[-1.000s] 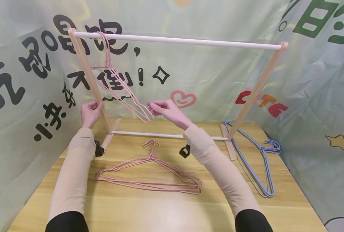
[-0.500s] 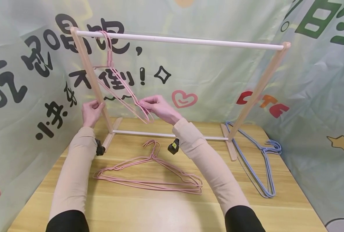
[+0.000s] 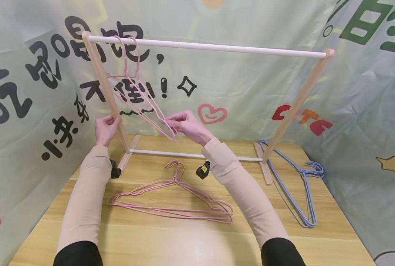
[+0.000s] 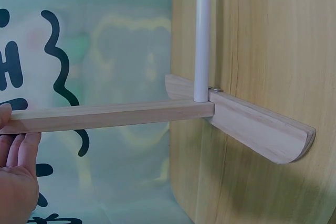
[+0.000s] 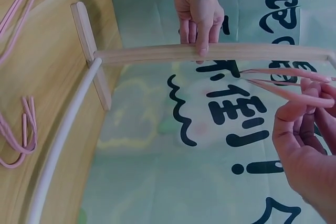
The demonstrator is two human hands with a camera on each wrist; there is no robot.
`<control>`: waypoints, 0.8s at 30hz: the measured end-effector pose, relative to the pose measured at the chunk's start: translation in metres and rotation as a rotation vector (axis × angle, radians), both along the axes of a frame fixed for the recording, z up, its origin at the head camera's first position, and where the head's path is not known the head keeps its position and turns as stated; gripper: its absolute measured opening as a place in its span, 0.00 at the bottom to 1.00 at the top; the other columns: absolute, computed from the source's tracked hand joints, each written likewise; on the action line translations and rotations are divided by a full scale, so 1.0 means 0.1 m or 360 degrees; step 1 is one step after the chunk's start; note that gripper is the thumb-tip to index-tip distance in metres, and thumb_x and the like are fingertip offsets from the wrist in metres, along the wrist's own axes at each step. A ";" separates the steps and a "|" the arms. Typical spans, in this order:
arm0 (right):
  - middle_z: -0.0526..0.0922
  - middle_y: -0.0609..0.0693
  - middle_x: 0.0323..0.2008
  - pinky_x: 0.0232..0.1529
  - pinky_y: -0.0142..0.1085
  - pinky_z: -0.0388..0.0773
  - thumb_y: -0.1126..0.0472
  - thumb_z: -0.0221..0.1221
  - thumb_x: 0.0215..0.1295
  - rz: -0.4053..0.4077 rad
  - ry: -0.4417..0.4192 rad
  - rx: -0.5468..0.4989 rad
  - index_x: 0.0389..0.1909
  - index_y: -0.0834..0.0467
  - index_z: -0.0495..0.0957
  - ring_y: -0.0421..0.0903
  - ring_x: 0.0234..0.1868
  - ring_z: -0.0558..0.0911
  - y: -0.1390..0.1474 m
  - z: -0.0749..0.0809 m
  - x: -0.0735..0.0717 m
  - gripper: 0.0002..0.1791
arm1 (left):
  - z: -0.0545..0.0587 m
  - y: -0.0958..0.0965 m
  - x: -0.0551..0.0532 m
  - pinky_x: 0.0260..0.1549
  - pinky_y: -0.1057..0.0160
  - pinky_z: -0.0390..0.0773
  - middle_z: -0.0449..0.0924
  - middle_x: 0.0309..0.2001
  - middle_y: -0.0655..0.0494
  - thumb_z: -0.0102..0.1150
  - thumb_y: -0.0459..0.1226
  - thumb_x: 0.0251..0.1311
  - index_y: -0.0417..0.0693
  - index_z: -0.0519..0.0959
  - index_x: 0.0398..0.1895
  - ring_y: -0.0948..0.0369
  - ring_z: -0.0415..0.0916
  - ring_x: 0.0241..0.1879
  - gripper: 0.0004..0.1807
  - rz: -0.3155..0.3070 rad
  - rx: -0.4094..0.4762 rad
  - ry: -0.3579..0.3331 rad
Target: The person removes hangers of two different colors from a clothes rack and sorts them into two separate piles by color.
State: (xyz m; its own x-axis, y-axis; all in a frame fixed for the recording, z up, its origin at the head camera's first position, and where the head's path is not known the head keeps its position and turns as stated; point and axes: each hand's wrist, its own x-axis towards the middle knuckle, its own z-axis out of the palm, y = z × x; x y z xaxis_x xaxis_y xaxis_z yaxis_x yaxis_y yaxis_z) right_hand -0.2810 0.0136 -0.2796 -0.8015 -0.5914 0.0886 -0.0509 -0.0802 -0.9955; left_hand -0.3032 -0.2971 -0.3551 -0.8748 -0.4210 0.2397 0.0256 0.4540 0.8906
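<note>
My left hand (image 3: 105, 130) pinches the left wooden post (image 3: 99, 72) of a small clothes rack low down, thumb on one face and fingers on the other. Two pink hangers (image 3: 138, 59) hang by their hooks from the white top rail (image 3: 217, 47), near its left end. My right hand (image 3: 191, 126) pinches the lower corner of one of them between thumb and fingers. In the right wrist view, pink wire (image 5: 299, 97) runs into the fingers of that hand. The left wrist view has the hand (image 4: 20, 187) at the post (image 4: 115, 116), partly cut off by the frame.
Several pink hangers (image 3: 175, 180) lie stacked on the wooden table (image 3: 171, 244) in front of the rack. A bundle of blue hangers (image 3: 304, 172) lies by the rack's right foot (image 3: 266, 170). The white lower bar (image 3: 171, 153) joins the feet. Printed cloth (image 3: 237, 22) hangs behind.
My right hand has moved in and taken hold of a pink hanger's lower corner, then shifted slightly right. The two hooks on the rail now stand apart. The left hand stays on the post.
</note>
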 end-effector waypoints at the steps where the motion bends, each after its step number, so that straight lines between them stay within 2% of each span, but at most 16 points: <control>1: 0.86 0.42 0.26 0.32 0.25 0.75 0.75 0.53 0.71 -0.0007 0.0000 0.0001 0.57 0.83 0.71 0.36 0.28 0.77 0.00 -0.01 0.00 0.18 | 0.00 0.00 0.00 0.55 0.69 0.78 0.81 0.57 0.40 0.58 0.39 0.69 0.39 0.79 0.61 0.84 0.74 0.36 0.21 -0.0001 0.0002 0.0001; 5: 0.87 0.41 0.26 0.31 0.25 0.73 0.75 0.54 0.70 -0.0041 0.0007 0.0007 0.56 0.83 0.72 0.35 0.28 0.77 0.00 -0.05 -0.01 0.18 | 0.00 0.00 0.01 0.59 0.64 0.78 0.81 0.56 0.40 0.57 0.39 0.69 0.39 0.79 0.61 0.81 0.78 0.39 0.21 -0.0004 0.0001 -0.0001; 11: 0.86 0.40 0.22 0.29 0.25 0.71 0.74 0.56 0.69 -0.0114 0.0084 0.0063 0.53 0.81 0.76 0.34 0.24 0.76 0.00 -0.09 -0.01 0.16 | 0.01 0.02 0.01 0.59 0.63 0.78 0.82 0.57 0.40 0.58 0.39 0.69 0.40 0.79 0.61 0.74 0.81 0.44 0.21 0.0002 -0.0005 -0.0008; 19: 0.86 0.38 0.22 0.28 0.24 0.70 0.74 0.57 0.68 -0.0175 0.0125 0.0075 0.52 0.80 0.77 0.34 0.23 0.75 -0.01 -0.10 -0.01 0.15 | 0.01 0.01 0.01 0.62 0.59 0.76 0.81 0.58 0.40 0.57 0.39 0.70 0.39 0.77 0.63 0.56 0.81 0.58 0.22 -0.0013 0.0006 -0.0021; 24: 0.86 0.38 0.22 0.29 0.24 0.71 0.74 0.57 0.68 -0.0204 0.0136 0.0069 0.52 0.79 0.78 0.34 0.23 0.76 -0.02 -0.10 0.00 0.15 | 0.00 0.01 0.00 0.61 0.60 0.77 0.81 0.58 0.40 0.57 0.39 0.70 0.40 0.78 0.63 0.56 0.81 0.58 0.22 -0.0004 -0.0006 -0.0026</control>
